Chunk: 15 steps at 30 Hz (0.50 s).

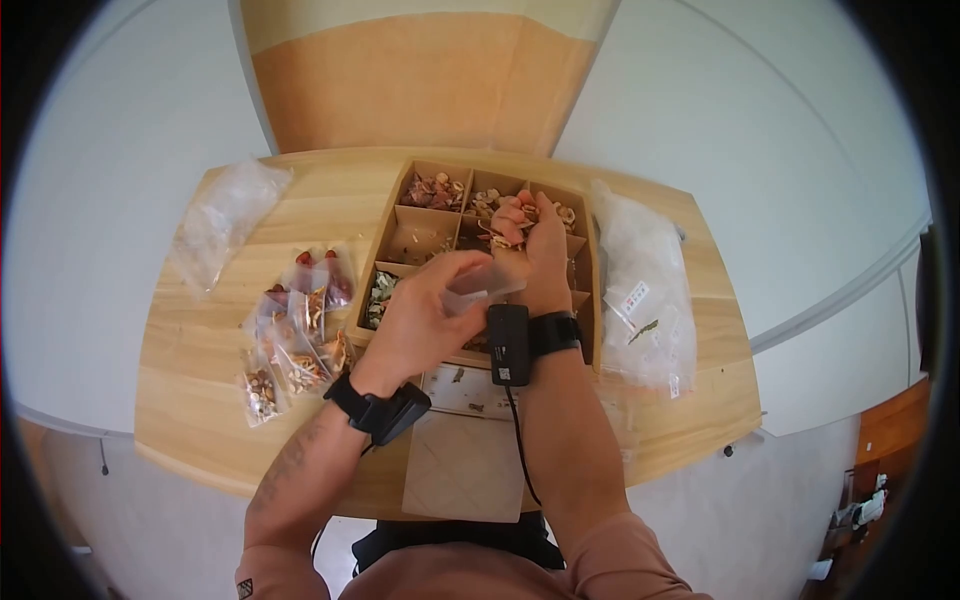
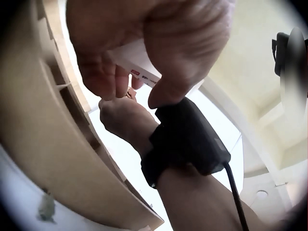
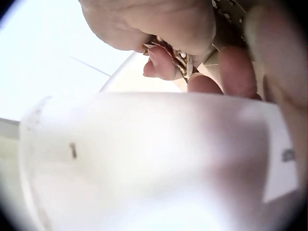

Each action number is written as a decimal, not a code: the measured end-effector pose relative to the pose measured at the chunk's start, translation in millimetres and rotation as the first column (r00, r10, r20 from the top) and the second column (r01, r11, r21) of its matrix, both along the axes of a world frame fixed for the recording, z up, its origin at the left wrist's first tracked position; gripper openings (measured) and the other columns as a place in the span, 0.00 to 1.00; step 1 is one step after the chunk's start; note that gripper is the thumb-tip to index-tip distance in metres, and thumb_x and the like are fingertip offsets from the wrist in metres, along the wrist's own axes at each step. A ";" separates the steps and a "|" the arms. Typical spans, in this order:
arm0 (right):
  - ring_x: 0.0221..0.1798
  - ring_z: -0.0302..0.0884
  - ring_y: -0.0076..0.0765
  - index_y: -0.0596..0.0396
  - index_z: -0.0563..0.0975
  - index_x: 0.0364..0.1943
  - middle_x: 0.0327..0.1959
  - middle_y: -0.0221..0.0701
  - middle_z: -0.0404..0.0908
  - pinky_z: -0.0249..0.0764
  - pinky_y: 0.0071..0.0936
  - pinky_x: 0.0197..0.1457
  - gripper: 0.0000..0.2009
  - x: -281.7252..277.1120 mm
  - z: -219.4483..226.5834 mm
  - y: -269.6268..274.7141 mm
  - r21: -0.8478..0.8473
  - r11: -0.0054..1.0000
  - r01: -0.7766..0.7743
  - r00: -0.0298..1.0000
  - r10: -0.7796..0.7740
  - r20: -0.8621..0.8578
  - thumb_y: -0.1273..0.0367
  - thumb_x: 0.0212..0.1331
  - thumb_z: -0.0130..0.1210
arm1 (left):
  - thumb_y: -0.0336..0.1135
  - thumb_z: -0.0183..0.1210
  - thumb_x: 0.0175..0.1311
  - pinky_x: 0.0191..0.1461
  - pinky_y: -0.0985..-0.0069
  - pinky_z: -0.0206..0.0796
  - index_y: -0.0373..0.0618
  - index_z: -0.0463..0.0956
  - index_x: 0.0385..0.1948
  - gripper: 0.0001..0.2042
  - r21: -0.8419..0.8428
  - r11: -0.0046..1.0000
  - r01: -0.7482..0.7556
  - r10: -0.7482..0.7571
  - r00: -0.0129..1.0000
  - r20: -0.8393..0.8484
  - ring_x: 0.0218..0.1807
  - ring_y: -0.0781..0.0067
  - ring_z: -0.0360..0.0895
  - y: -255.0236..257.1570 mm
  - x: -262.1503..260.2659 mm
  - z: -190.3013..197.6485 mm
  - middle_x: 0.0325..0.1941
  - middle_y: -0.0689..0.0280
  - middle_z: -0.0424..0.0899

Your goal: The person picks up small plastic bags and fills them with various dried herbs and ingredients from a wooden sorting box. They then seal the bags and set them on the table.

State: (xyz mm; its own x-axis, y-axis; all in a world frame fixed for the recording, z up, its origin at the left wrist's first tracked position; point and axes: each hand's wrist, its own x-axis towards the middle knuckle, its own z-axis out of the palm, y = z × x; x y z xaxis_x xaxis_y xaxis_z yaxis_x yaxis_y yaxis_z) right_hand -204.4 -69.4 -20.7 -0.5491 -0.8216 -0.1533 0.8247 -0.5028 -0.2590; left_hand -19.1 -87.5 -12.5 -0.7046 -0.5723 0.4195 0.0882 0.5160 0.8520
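My left hand pinches a small clear plastic bag between thumb and fingers; a printed white label shows on it in the left wrist view. Close beside it, my right hand is curled around some dried slices, whose edges stick out between palm and fingers. Both hands are over a divided cardboard box, the right one farther in. Dried reddish pieces fill its back left compartment, and pale green flakes lie in a left one.
Several small filled bags lie on the table left of the box. A large clear bag is at the back left, another plastic bag at the right. In front of the box is a pale square sheet.
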 end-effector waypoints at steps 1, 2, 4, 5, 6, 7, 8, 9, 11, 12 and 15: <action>0.25 0.64 0.25 0.54 0.70 0.32 0.27 0.31 0.69 0.59 0.20 0.20 0.13 -0.9 -0.9 0.5 0.005 1.000 -0.013 1.000 0.013 -0.020 0.63 0.74 0.44 | 0.27 0.66 0.53 0.54 0.70 0.73 0.41 0.75 0.53 0.22 0.005 1.000 0.020 -0.020 1.000 0.010 0.51 0.59 0.82 -1.7 -3.1 3.2 0.48 0.55 0.83; 0.25 0.65 0.26 0.54 0.70 0.32 0.27 0.31 0.69 0.59 0.21 0.20 0.13 -2.3 -3.2 0.8 0.008 1.000 -0.026 0.999 0.026 -0.039 0.63 0.74 0.44 | 0.28 0.66 0.53 0.55 0.70 0.73 0.40 0.75 0.53 0.22 0.008 0.999 0.040 -0.040 0.999 0.019 0.51 0.58 0.82 -3.5 -5.8 7.5 0.49 0.55 0.83; 0.26 0.65 0.27 0.54 0.70 0.32 0.27 0.31 0.70 0.62 0.21 0.23 0.13 -2.9 -9.4 2.9 0.012 0.998 -0.066 0.997 0.066 -0.027 0.63 0.74 0.44 | 0.28 0.66 0.55 0.55 0.71 0.72 0.41 0.75 0.54 0.22 0.002 0.997 0.080 -0.080 0.996 0.048 0.52 0.62 0.81 -6.5 -9.6 13.7 0.50 0.57 0.83; 0.27 0.66 0.27 0.54 0.70 0.32 0.28 0.31 0.70 0.63 0.22 0.25 0.12 -1.6 -10.6 4.6 0.014 0.996 -0.084 0.996 0.085 -0.021 0.63 0.74 0.44 | 0.28 0.66 0.56 0.56 0.73 0.71 0.41 0.75 0.56 0.23 -0.005 0.995 0.100 -0.100 0.993 0.068 0.53 0.66 0.81 -8.5 -10.0 15.3 0.51 0.59 0.83; 0.27 0.66 0.28 0.53 0.70 0.32 0.28 0.31 0.70 0.65 0.22 0.26 0.12 -0.4 -11.8 5.3 0.021 0.995 -0.096 0.995 0.095 0.005 0.63 0.74 0.44 | 0.28 0.65 0.58 0.56 0.74 0.71 0.41 0.75 0.57 0.23 -0.011 0.993 0.119 -0.118 0.989 0.087 0.54 0.71 0.80 -9.5 -11.5 16.2 0.52 0.60 0.83; 0.27 0.66 0.29 0.53 0.69 0.33 0.28 0.32 0.70 0.66 0.23 0.28 0.12 1.2 -13.3 5.2 0.028 0.994 -0.108 0.994 0.107 0.029 0.63 0.74 0.44 | 0.28 0.66 0.58 0.56 0.75 0.71 0.41 0.75 0.57 0.22 -0.033 0.992 0.121 -0.117 0.988 0.100 0.54 0.72 0.80 -9.2 -14.5 16.7 0.52 0.60 0.83; 0.28 0.66 0.29 0.53 0.69 0.33 0.28 0.32 0.70 0.68 0.24 0.29 0.11 5.9 -10.7 5.7 0.035 0.992 -0.121 0.991 0.119 0.054 0.63 0.74 0.44 | 0.29 0.66 0.58 0.56 0.75 0.71 0.40 0.75 0.57 0.22 -0.055 0.991 0.122 -0.115 0.987 0.112 0.54 0.73 0.79 -8.3 -17.5 17.0 0.53 0.59 0.83; 0.28 0.66 0.30 0.52 0.69 0.34 0.28 0.32 0.70 0.69 0.25 0.30 0.11 11.7 -8.5 6.3 0.055 0.994 -0.095 0.994 0.092 0.055 0.63 0.73 0.44 | 0.29 0.66 0.59 0.56 0.75 0.71 0.39 0.76 0.56 0.22 -0.077 0.990 0.122 -0.112 0.986 0.124 0.54 0.74 0.79 -7.9 -20.0 17.1 0.53 0.59 0.83; 0.29 0.67 0.32 0.52 0.68 0.35 0.29 0.32 0.71 0.71 0.26 0.32 0.10 22.1 -5.0 8.2 0.091 0.995 -0.045 0.998 0.040 0.054 0.62 0.73 0.45 | 0.30 0.66 0.59 0.57 0.75 0.70 0.38 0.76 0.56 0.22 0.003 0.991 0.131 -0.130 0.983 0.131 0.55 0.75 0.78 -10.7 -25.4 14.1 0.53 0.58 0.83; 0.30 0.69 0.33 0.52 0.68 0.35 0.30 0.32 0.72 0.72 0.27 0.34 0.10 22.6 -6.5 9.2 0.088 0.996 -0.031 0.999 0.032 -0.016 0.62 0.73 0.45 | 0.30 0.66 0.59 0.58 0.76 0.70 0.37 0.76 0.55 0.21 0.043 0.990 0.133 -0.138 0.981 0.134 0.55 0.76 0.77 -12.0 -27.1 13.7 0.53 0.58 0.83; 0.35 0.73 0.35 0.52 0.69 0.37 0.33 0.32 0.74 0.75 0.29 0.41 0.11 23.1 -18.3 12.3 0.078 0.987 0.138 0.862 -0.081 -0.500 0.61 0.73 0.44 | 0.29 0.66 0.59 0.60 0.76 0.69 0.35 0.75 0.57 0.23 0.093 0.987 0.133 -0.145 0.978 0.146 0.56 0.77 0.77 -12.8 -27.1 19.5 0.55 0.60 0.83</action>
State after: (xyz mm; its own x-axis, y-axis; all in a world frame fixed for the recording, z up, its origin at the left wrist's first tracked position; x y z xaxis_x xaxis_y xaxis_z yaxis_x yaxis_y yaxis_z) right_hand -181.3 -57.1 -39.0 -0.6618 -0.7456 0.0782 0.5153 -0.5281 -0.6750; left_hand -46.2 -100.3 7.0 -0.8316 -0.4924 0.2568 0.0202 0.4353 0.9001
